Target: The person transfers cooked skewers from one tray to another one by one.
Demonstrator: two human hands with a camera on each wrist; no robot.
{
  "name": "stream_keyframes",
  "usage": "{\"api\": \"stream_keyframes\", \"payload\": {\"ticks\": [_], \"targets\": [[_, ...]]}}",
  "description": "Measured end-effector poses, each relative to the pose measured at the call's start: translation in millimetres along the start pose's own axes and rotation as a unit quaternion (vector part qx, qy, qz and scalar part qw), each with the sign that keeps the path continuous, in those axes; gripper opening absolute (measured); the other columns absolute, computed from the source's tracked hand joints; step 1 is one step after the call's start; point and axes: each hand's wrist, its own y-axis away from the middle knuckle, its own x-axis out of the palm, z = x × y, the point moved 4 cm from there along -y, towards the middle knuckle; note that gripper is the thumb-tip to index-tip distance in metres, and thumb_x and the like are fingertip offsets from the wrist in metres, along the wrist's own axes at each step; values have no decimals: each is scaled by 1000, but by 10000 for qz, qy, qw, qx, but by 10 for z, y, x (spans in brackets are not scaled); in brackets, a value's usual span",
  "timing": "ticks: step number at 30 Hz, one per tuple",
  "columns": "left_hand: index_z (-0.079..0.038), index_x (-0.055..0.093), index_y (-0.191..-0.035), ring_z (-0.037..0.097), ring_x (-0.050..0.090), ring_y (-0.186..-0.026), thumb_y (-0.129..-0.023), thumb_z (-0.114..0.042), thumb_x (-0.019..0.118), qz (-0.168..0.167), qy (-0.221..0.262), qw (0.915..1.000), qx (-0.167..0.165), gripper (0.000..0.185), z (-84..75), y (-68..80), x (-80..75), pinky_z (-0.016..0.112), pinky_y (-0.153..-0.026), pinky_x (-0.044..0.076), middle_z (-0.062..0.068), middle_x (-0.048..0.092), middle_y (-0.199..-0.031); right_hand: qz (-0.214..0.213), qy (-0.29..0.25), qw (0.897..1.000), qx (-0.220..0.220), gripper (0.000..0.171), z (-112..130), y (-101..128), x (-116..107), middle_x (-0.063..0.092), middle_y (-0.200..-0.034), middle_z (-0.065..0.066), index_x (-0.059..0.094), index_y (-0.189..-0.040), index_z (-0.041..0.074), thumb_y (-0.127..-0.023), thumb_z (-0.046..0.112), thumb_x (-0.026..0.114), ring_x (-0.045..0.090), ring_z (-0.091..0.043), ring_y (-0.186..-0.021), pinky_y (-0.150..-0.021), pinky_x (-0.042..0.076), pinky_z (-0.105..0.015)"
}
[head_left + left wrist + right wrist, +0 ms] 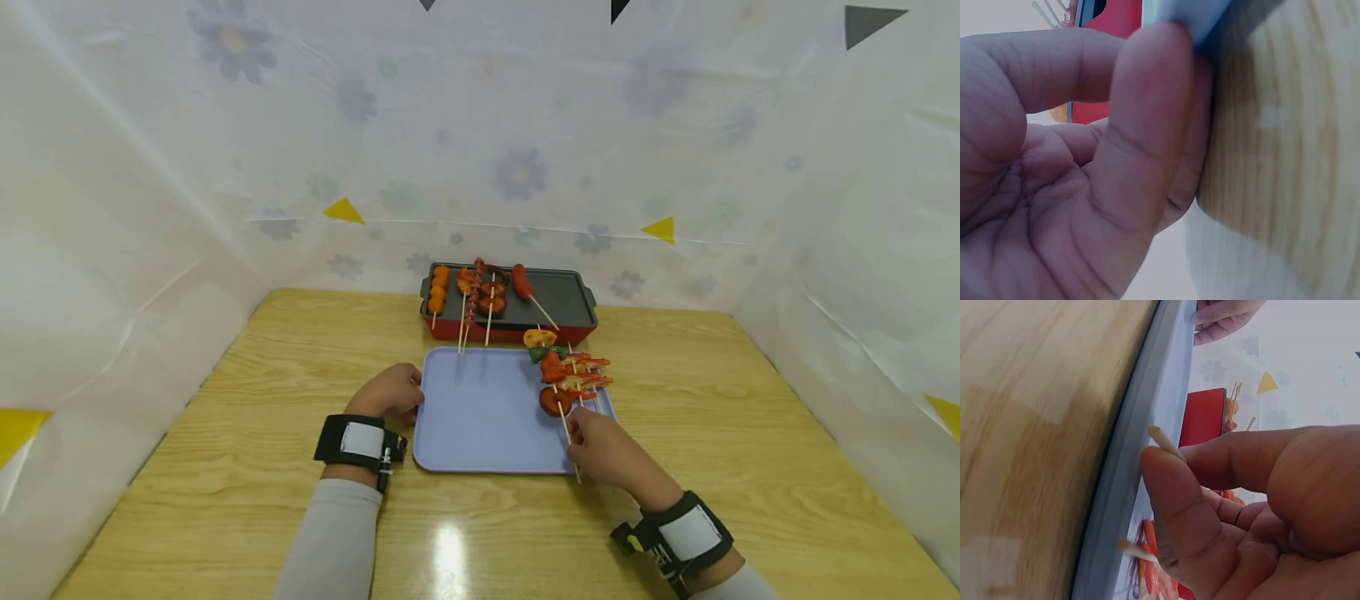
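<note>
We take the lavender tray [480,417] as our landmark, lying on the wooden surface [225,467] just in front of the red-and-black grill pan [555,300]. Our left hand [390,393] rests at the tray's left edge, fingers curled against the rim; the left wrist view shows a fingertip pressed to the tray's corner, so this grip seems to steady the tray rather than lift it. Our right hand [603,450] sits at the tray's near right corner, and its grip is clenched on a wooden skewer stick: the right wrist view shows thumb and forefinger pinching the stick's bare end [1163,442]. That skewer [564,408] lies on the tray's right side, carrying a red slice, alongside other skewers of shrimp and vegetables [577,371] bunched there with their sticks pointing toward us, handy for grasping. Beyond the tray's far edge, several skewers of sausages and orange pieces [472,292] lie on the grill's left half, sticks overhanging toward the tray.
</note>
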Motion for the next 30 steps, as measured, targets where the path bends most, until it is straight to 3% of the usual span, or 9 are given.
{"api": "stream_keyframes", "payload": {"ticks": [9,18,21,26,30], "targets": [[6,53,-128,22,63,-70,-88,-2,57,-20,56,10000,-33,41,-9,33,-34,31,-61,52,14,61,-93,69,-203,9993,291,10,-39,-21,1,48,-68,-4,53,-88,3,-85,-3,60,46,-16,-57,-51,33,-29],[6,54,-126,22,64,-69,-87,-1,58,-7,156,9999,25,40,-5,-1,6,31,-61,53,14,61,-93,326,-308,9978,490,11,-58,-20,23,55,-73,-5,59,-96,-1,-84,-3,59,52,-17,-56,-49,41,-30],[6,53,-127,22,64,-69,-88,-2,58,2,109,9999,5,40,-3,-6,11,31,-60,53,14,61,-94,404,-292,9965,677,13,-54,-28,45,58,-67,-5,61,-99,0,-85,-1,59,54,-16,-52,-47,41,-28],[6,53,-128,22,64,-70,-88,-3,58,16,104,9999,-54,41,-1,-6,3,31,-61,53,14,61,-95,597,-473,9934,856,2,-21,-18,83,59,-57,-5,62,-91,3,-90,4,61,56,-15,-46,-45,43,-26],[6,54,-127,22,64,-70,-88,-2,58,24,184,9998,-38,40,0,9,-8,31,-61,53,15,62,-95,568,-240,9956,709,9,-11,-16,85,56,-57,-4,63,-84,7,-92,11,65,54,-15,-46,-46,41,-27]]}}
